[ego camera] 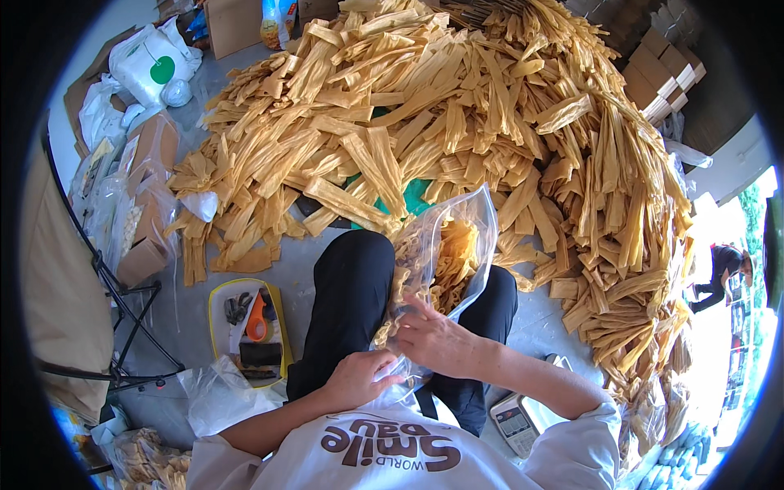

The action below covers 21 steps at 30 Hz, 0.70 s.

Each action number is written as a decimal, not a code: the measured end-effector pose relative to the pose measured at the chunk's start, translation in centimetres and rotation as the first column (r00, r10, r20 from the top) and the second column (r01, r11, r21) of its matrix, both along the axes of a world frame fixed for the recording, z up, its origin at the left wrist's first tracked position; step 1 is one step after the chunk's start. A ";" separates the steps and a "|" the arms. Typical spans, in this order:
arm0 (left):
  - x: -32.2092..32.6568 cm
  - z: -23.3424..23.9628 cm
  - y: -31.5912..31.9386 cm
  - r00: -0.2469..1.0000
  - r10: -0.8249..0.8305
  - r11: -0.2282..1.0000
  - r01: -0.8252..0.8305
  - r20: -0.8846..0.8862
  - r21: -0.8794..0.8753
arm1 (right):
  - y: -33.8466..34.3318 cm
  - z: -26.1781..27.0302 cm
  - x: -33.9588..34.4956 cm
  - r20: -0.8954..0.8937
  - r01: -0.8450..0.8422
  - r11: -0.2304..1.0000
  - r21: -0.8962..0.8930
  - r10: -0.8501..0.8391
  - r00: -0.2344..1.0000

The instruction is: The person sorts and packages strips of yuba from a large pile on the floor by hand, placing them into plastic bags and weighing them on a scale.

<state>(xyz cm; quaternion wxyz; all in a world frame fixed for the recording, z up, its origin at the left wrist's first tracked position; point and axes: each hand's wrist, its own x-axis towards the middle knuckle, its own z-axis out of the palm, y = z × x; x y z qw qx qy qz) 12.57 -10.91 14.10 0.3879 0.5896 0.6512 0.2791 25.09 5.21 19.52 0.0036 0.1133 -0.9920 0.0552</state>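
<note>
A clear plastic bag [468, 294] with curly yellow-brown dried pieces, apparently tofu skin [456, 245], rests between my knees. Its wide end faces away from me and stands apart. My left hand [361, 378] is at the near end of the bag, close to my shirt, with plastic pinched between thumb and forefinger. Above it and to the right, my right hand [438, 338] lies against the bag's near part, forefinger stretched out and the other fingers bent. Whether those fingers grip the plastic or only press on it is hidden.
A large heap of dried tofu skin strips [429, 104] curves ahead and down the right. At left are a yellow-rimmed tray [286, 343] with an orange-handled tool [257, 321] and a folding chair [67, 294]. A scale [516, 425] is at right; a person [726, 272] is beyond.
</note>
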 end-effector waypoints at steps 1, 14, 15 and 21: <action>-0.2 0.6 -0.1 1.000 -0.005 0.998 0.005 -0.002 -0.060 | 0.0 -0.3 0.2 -0.019 0.019 1.000 -0.013 -0.019 1.000; -1.4 1.2 -1.9 0.992 0.122 0.991 -0.124 0.034 0.046 | 2.6 -1.6 0.9 -0.231 0.246 0.969 -0.026 -0.245 0.942; -1.4 1.3 -1.6 0.990 0.138 0.990 -0.139 0.033 0.033 | 2.9 -1.8 0.8 -0.224 0.260 0.964 -0.059 -0.267 0.937; -1.3 2.2 -3.0 0.999 0.036 0.992 -0.033 0.017 -0.123 | 2.3 -1.8 0.7 -0.179 0.211 0.977 0.021 -0.204 0.962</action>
